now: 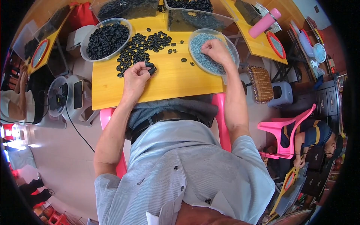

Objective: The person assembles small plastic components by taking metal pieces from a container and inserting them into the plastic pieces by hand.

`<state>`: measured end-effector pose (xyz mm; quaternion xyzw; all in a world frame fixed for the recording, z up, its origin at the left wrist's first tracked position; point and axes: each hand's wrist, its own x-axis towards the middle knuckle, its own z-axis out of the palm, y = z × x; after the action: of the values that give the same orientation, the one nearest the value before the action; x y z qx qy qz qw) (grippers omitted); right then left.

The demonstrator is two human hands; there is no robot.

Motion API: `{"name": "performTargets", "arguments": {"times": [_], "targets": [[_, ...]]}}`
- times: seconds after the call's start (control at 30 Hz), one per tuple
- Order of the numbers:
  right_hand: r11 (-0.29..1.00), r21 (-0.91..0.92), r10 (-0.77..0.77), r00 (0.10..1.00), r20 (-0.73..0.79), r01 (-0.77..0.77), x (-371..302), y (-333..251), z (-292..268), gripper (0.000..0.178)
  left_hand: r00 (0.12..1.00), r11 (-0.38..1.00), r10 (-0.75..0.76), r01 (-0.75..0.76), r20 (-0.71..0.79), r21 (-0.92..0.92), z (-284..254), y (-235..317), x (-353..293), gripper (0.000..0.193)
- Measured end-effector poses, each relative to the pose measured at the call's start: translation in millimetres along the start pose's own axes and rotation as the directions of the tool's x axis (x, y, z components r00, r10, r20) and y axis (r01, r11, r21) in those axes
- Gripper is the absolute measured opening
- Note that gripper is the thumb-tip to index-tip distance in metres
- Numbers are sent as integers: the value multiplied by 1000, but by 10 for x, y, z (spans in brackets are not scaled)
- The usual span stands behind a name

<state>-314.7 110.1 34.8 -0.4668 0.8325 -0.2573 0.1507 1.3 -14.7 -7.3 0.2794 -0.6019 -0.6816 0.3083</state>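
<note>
My left hand point(135, 80) is over the yellow table point(180, 80), thumb and forefinger brought together. Black covers or pieces show at these fingertips; whether a small part sits between them is unclear. Just beyond lie many loose black oval pieces point(140, 44), spread in a patch. On the right, my right hand point(216, 50) reaches into a clear round tub point(237, 56) full of thin blue-grey pins point(204, 47). Its fingers are pinched together among the pins, and what they hold is too small to make out. Several single black pieces point(183, 60) lie between the hands.
A clear tub of black pieces point(108, 39) stands at the far left of the table. Clear bins point(195, 20) with more black parts line the back. A pink bottle point(264, 23) is on a neighbouring table. Other people point(318, 137) sit at both sides.
</note>
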Motion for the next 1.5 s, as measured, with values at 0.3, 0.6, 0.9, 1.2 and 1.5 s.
{"name": "performTargets", "arguments": {"times": [0.3, 0.6, 0.9, 1.2, 1.5], "targets": [[999, 48, 2, 998, -56, 1, -55, -90, -69, 12, 1000, 1000, 12, -12, -3, 8, -22, -29, 13, 7], [915, 318, -213, 967, -142, 249, -229, -584, 65, 9, 1000, 997, -7, 7, -2, -80, -21, -51, -8, 8], [864, 279, -444, 896, 25, 420, -543, -1244, 619, 10, 997, 988, -75, 73, -9, -135, 87, 102, -89, 12], [858, 263, -459, 888, 8, 441, -530, -1203, 705, 9, 999, 989, -49, 49, 3, -138, 40, 6, -71, 16], [864, 262, -452, 891, 32, 429, -541, -1226, 686, 9, 999, 997, -51, 51, 8, -64, 50, 49, -80, 16]]}}
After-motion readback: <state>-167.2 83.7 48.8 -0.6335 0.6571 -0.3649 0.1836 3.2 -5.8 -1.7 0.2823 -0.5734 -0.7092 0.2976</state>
